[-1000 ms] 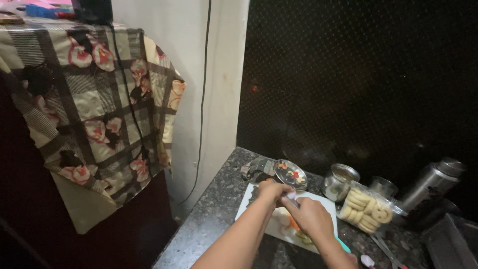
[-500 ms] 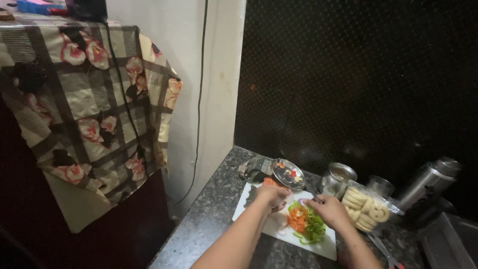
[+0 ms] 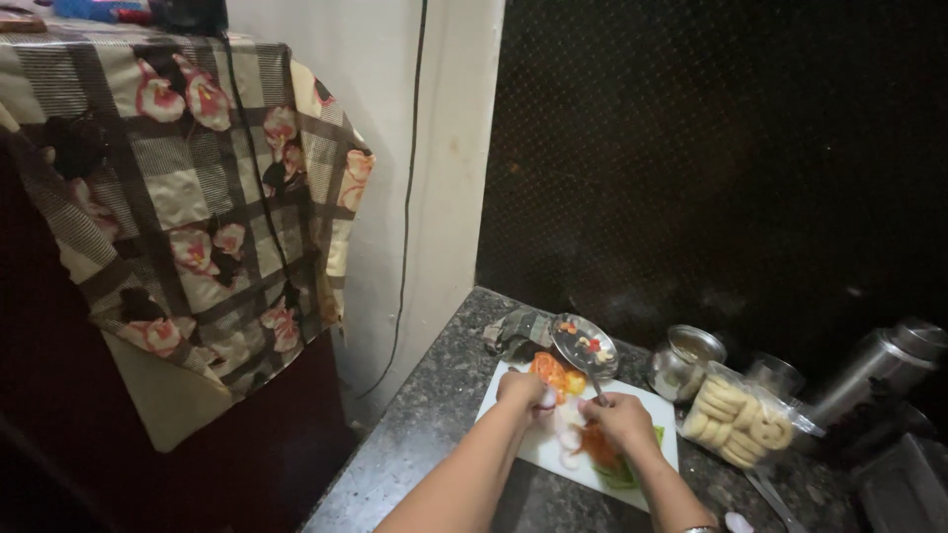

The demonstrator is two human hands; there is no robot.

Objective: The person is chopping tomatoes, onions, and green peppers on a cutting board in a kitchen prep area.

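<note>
A dim kitchen corner is seen from above, with a speckled dark stone counter [image 3: 434, 424] in the lower middle of the frame. On it lies a white cutting board [image 3: 553, 449], strewn with pale onion rings [image 3: 569, 434], orange tomato pieces [image 3: 547, 369] at its far end and green slices [image 3: 620, 476] at its near edge. The left hand [image 3: 520, 388] is pressed down on a small pale piece of onion at the board's centre, fingers curled over it. The right hand [image 3: 618, 418] is closed around a knife handle; the blade [image 3: 599, 391] is only partly shown and points up toward a tilted steel plate [image 3: 583, 344] of scraps. Compared with half a second ago, the hands have been drawn closer together over the middle of the board, so that cutting appears to be under way again. At lower right a clear bag of ring-shaped snacks [image 3: 736, 419], a steel pot [image 3: 685, 359] and a steel flask [image 3: 879, 370] are seen. In the upper left, a floral checked cloth [image 3: 178, 227] is draped over a dark cabinet.
</note>
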